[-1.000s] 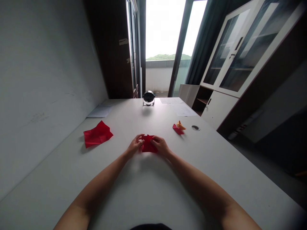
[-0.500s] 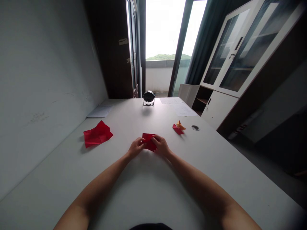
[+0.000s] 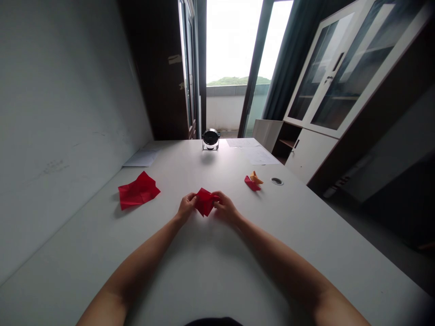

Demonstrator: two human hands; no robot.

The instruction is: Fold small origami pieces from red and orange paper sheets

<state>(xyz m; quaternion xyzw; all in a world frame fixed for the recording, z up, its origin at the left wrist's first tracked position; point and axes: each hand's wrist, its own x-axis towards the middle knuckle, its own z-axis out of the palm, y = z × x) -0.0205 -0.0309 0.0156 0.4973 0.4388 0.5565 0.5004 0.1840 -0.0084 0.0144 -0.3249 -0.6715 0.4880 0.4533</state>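
Note:
A small folded piece of red paper is held over the white table between both hands. My left hand pinches its left side with curled fingers. My right hand pinches its right side the same way. The paper is tilted, one corner pointing down towards the table. Both forearms reach in from the bottom of the view.
A crumpled red sheet lies at the left. Small red and orange folded pieces sit at the right by a round cable hole. A small fan and white papers are at the far end. A glass-door cabinet stands right.
The red paper has been turned and lifted slightly between the hands, now tilted with a corner down; both hands shifted a little left.

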